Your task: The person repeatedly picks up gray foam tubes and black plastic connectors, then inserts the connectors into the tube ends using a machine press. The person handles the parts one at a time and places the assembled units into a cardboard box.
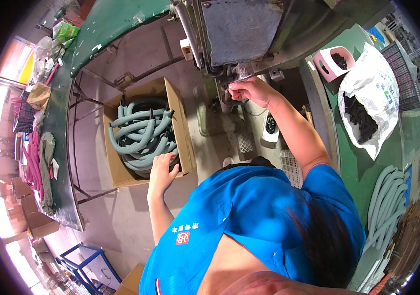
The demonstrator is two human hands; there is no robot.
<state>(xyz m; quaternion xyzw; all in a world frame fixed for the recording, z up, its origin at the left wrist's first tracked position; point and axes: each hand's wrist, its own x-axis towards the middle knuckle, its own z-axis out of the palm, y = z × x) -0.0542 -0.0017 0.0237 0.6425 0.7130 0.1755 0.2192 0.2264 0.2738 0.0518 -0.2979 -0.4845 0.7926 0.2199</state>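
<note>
My left hand [161, 173] is at the near edge of a cardboard box [184, 129], thumb and fingers apart, with nothing seen in it. Inside the box lies a heap of bent grey-green foam tubes [146, 129], some with black ends. At the lower front of a large grey-green machine [242, 32], my right hand [255, 91] is closed, its fingertips bunched beside the metal tooling [226, 96]. Whatever those fingers pinch is too small or hidden to make out.
On the right-hand green table [355, 172] stand a pink bin [327, 69], a white sack [384, 98] of black parts and more grey-green tubes [387, 201]. Below the machine is a white container [269, 140] of black pieces. Another green table [67, 142] runs along the left.
</note>
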